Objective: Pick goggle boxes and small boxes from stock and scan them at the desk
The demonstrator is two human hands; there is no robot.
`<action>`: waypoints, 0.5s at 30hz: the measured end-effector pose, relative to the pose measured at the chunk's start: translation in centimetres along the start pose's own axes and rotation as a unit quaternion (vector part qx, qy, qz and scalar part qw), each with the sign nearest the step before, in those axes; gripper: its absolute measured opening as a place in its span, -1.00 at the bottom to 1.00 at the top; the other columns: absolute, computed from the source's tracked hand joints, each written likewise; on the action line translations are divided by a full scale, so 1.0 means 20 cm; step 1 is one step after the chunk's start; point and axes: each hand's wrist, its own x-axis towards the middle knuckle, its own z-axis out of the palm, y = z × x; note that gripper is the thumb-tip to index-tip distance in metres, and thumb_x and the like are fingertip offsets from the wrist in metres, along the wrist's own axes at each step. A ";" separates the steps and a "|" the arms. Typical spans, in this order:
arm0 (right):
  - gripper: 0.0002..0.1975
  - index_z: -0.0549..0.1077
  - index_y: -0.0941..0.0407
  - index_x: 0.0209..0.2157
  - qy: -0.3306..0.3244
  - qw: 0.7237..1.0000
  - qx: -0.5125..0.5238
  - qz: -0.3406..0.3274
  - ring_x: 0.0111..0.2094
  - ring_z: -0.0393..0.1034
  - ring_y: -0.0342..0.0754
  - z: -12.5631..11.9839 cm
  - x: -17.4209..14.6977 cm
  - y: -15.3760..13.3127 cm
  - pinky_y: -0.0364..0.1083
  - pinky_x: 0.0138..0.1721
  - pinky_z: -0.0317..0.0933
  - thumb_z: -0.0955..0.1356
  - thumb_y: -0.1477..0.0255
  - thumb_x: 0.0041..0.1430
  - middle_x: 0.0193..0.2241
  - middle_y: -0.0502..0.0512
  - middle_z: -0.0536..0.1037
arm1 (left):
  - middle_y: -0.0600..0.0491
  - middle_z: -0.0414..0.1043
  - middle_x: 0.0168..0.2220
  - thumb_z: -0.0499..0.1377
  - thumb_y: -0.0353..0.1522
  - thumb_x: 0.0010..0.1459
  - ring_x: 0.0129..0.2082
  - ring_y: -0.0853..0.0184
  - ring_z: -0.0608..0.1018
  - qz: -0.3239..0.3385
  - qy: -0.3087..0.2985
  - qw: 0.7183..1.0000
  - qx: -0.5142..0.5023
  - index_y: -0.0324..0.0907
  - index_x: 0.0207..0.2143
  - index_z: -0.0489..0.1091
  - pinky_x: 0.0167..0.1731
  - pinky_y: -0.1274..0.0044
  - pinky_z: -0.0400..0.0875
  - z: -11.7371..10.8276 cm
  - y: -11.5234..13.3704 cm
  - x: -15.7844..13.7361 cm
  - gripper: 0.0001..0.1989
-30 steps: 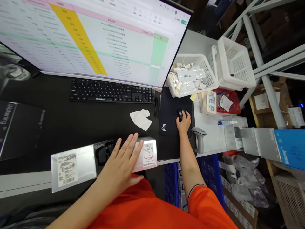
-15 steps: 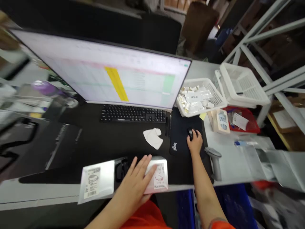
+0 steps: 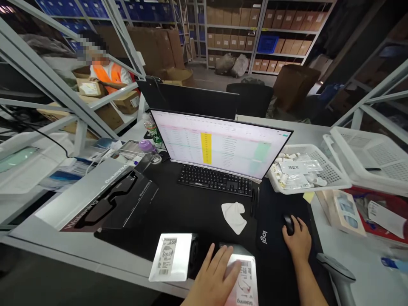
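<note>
My left hand (image 3: 216,274) lies on a small white box (image 3: 245,280) with a printed label, its fingers stretched out over the box's left part. My right hand (image 3: 298,240) is on a black computer mouse (image 3: 289,224), fingers draped over it on a dark mouse pad (image 3: 270,212). Left of my left hand, a second white labelled box (image 3: 172,258) rests at the desk's front edge. Ahead, a black keyboard (image 3: 214,179) sits below a monitor (image 3: 223,144) showing a spreadsheet with a yellow column. A white cloth-like piece (image 3: 234,216) lies between keyboard and hands.
At the right stand a white basket (image 3: 331,170) of small bottles and packets, stacked white baskets (image 3: 372,178), a boxed item (image 3: 346,210) and a barcode scanner (image 3: 336,270). A large printed carton (image 3: 105,199) lies left. Beyond the metal frame, a person in an orange vest (image 3: 110,76) holds a carton.
The view has tilted up and swung left, so the shelves and the other person now show. My left hand stays on the box and my right hand on the mouse.
</note>
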 end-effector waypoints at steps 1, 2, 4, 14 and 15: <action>-0.43 0.50 0.19 0.17 -0.004 1.000 0.006 -0.003 0.04 0.44 0.33 0.00 0.00 0.00 0.24 -0.01 0.39 0.30 0.18 0.23 0.14 0.41 0.46 | -0.24 0.46 0.20 0.38 -0.28 0.08 0.29 -0.05 0.39 0.000 0.004 1.000 0.003 -0.19 0.22 0.38 0.46 -0.01 -0.30 0.01 0.00 -0.01 -0.36; -0.43 0.50 0.19 0.17 -0.008 1.000 0.011 -0.004 0.05 0.44 0.32 0.01 -0.01 0.01 0.23 0.00 0.39 0.29 0.18 0.23 0.15 0.41 0.45 | -0.25 0.44 0.22 0.38 -0.29 0.09 0.32 -0.07 0.35 -0.002 0.001 1.000 0.007 -0.20 0.23 0.37 0.45 -0.02 -0.27 0.01 0.00 -0.01 -0.35; -0.44 0.49 0.19 0.17 -0.015 1.000 0.020 -0.002 0.08 0.43 0.31 0.01 -0.01 0.02 0.21 0.01 0.40 0.28 0.19 0.25 0.19 0.41 0.42 | -0.27 0.36 0.29 0.37 -0.27 0.12 0.40 -0.10 0.24 -0.005 -0.010 1.000 0.012 -0.20 0.30 0.30 0.44 -0.02 -0.23 0.03 0.01 -0.03 -0.28; -0.46 0.53 0.19 0.13 -0.021 1.000 0.018 -0.003 0.10 0.41 0.32 0.01 -0.01 0.01 0.20 -0.04 0.42 0.27 0.16 0.28 0.21 0.41 0.40 | -0.35 -0.22 0.54 0.39 -0.01 0.06 0.51 -0.19 -0.11 -0.029 -0.098 0.995 -0.024 -0.24 0.50 -0.11 0.35 0.07 0.14 0.08 0.05 -0.10 0.16; -0.46 0.53 0.18 0.13 -0.022 1.000 0.019 -0.001 0.10 0.41 0.32 0.02 -0.01 0.02 0.21 -0.03 0.41 0.27 0.16 0.28 0.21 0.41 0.40 | -0.36 -0.25 0.54 0.40 0.03 0.02 0.52 -0.21 -0.17 -0.028 -0.100 0.994 -0.023 -0.26 0.50 -0.12 0.34 0.07 0.15 0.08 0.05 -0.10 0.20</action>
